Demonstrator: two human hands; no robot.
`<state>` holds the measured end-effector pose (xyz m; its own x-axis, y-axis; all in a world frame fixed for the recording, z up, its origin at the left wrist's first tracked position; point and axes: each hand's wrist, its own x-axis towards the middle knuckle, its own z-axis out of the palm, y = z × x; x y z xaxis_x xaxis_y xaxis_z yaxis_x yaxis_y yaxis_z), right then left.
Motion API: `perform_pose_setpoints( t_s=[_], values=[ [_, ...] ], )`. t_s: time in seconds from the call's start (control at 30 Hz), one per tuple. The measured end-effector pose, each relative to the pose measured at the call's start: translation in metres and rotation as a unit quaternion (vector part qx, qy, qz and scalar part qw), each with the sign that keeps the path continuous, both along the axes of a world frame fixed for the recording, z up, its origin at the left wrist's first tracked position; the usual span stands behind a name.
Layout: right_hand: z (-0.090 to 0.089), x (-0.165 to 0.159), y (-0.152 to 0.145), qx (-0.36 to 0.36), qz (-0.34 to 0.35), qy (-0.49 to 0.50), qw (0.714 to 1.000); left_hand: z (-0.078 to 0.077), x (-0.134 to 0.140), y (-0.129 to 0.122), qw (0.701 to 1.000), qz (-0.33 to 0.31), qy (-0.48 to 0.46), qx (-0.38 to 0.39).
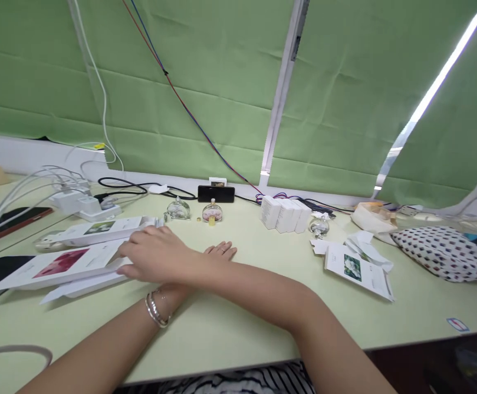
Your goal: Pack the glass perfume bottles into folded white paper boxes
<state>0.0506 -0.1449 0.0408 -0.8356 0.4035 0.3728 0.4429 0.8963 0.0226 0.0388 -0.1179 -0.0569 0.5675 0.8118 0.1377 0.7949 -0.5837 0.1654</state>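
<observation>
From here, the red-pictured carton (98, 256) near the left edge of the tabletop (238, 334) looks light, creasable; I'd hold its sides. Right hand (153, 254) curls at its end, grip unclear; left hand (220, 251) lies open.

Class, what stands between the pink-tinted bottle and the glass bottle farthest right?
The head view shows a row of white boxes between the pink-tinted bottle and the rightmost bottle.

Your single camera looks from your head, forward and down, close over your right hand (150, 254) and left hand (223, 250), taking in the desk (242, 331) and, beyond it, the green blinds (222, 71)
</observation>
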Motion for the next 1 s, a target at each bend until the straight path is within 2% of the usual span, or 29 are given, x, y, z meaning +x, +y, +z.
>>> perform_pose_setpoints(
  t_s=[0.07, 0.17, 0.27, 0.37, 0.47, 0.53, 0.6, 0.7, 0.77, 0.83, 0.93, 1.0],
  values=[
    [-0.009, -0.025, 0.003, -0.037, -0.029, -0.015, 0.999, 0.001, 0.004, 0.003, 0.999, -0.011, 0.015, -0.037],
    [-0.028, -0.043, 0.009, -0.083, -0.045, -0.02, 0.995, 0.004, 0.01, 0.003, 0.999, -0.024, 0.009, -0.04],
    [-0.036, -0.041, 0.008, -0.092, -0.034, 0.008, 0.995, 0.007, 0.014, 0.0, 0.999, -0.025, 0.007, -0.034],
    [-0.029, -0.025, 0.003, -0.062, -0.046, 0.091, 0.993, 0.008, 0.015, -0.003, 0.999, -0.013, 0.011, -0.039],
    [-0.017, 0.006, 0.006, -0.018, -0.074, 0.175, 0.982, 0.009, 0.011, -0.004, 0.998, -0.009, 0.015, -0.053],
    [-0.014, 0.039, 0.016, 0.023, -0.096, 0.195, 0.976, 0.012, 0.007, -0.005, 0.998, -0.029, -0.01, -0.051],
    [-0.021, 0.08, 0.027, 0.057, -0.131, 0.213, 0.967, 0.018, 0.007, -0.009, 0.996, -0.058, -0.058, -0.04],
    [-0.046, 0.147, 0.037, 0.053, -0.182, 0.232, 0.954, 0.033, 0.012, -0.019, 0.991, -0.104, -0.08, -0.038],
    [-0.064, 0.183, 0.038, 0.015, -0.161, 0.22, 0.962, 0.043, 0.018, -0.027, 0.98, -0.163, -0.096, -0.059],
    [-0.078, 0.205, 0.035, -0.039, -0.106, 0.166, 0.98, 0.05, 0.023, -0.032, 0.972, -0.203, -0.095, -0.077],
    [-0.086, 0.212, 0.033, -0.082, -0.05, 0.12, 0.988, 0.053, 0.023, -0.032, 0.971, -0.217, -0.096, -0.04],
    [-0.086, 0.207, 0.033, -0.084, -0.052, 0.139, 0.985, 0.053, 0.02, -0.026, 0.975, -0.195, -0.108, 0.007]
  ],
)
